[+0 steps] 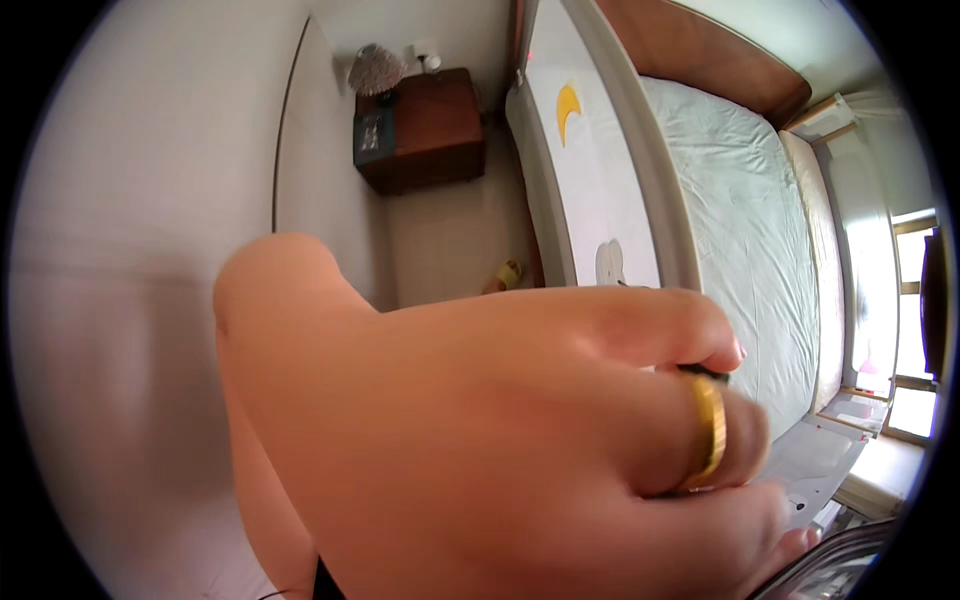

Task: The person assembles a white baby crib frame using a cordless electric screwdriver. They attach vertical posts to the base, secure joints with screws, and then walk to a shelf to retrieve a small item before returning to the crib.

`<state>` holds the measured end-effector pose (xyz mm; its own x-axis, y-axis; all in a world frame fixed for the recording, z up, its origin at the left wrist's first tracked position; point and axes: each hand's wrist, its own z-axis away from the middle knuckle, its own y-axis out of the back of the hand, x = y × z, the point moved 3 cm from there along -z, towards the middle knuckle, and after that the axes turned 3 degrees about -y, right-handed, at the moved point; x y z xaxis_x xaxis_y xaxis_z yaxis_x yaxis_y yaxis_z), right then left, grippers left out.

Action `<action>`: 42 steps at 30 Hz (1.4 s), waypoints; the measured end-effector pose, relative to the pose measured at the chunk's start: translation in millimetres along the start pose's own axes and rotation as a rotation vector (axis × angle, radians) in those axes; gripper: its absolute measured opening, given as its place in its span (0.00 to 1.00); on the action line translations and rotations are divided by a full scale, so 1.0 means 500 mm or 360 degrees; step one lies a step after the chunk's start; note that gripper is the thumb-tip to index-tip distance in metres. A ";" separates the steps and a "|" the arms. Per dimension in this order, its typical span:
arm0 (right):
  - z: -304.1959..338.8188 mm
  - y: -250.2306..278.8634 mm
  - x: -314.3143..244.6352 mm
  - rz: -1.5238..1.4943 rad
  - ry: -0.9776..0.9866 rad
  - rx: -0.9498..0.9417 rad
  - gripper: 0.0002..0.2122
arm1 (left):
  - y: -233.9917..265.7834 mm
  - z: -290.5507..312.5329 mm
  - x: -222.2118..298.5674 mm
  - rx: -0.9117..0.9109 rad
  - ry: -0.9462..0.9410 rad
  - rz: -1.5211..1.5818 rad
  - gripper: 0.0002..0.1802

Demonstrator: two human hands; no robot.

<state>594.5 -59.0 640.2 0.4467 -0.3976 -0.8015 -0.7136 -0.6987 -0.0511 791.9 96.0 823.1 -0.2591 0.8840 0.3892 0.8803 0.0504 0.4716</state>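
Note:
My left hand (520, 430) fills the lower middle, very close, its bent arm coming from the left. Its back faces me, and its fingers curl toward the right, a gold-coloured ring (711, 435) on one of them. A bit of a dark object (705, 372) shows between the curled fingers; most of it is hidden. By the fingertips at the lower right is a clear, dark-rimmed thing (850, 565), cut off by the picture's edge. Whether the fingers touch it I cannot tell. My right hand does not show.
A bed (745, 220) with a pale green sheet lies to the right, behind a white guard panel (595, 150) with a yellow moon. A brown bedside cabinet (435, 130) with a lamp (377, 70) stands at the far end. A pale wall (150, 300) runs along the left.

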 end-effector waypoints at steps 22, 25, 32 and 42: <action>-0.146 0.151 -0.068 0.1181 -0.0465 0.1082 0.41 | 0.276 0.274 -0.956 0.1355 0.1877 0.0615 0.24; -0.235 0.147 0.015 0.1155 -0.0666 0.0794 0.33 | 0.345 0.312 -1.068 0.1676 0.1914 0.0843 0.23; -0.475 0.101 0.262 0.0586 -0.1119 0.0462 0.20 | 0.364 0.294 -1.219 0.1691 0.1905 0.1380 0.24; -0.787 -0.075 0.616 0.0414 -0.1627 -0.0217 0.15 | 0.352 0.295 -1.202 0.1597 0.1888 0.1584 0.18</action>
<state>971.2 -388.9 629.7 -0.4219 0.0996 -0.9012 -0.6269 -0.7501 0.2106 1161.3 -358.0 555.6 0.7233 0.0272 0.6900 0.6264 0.3949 -0.6721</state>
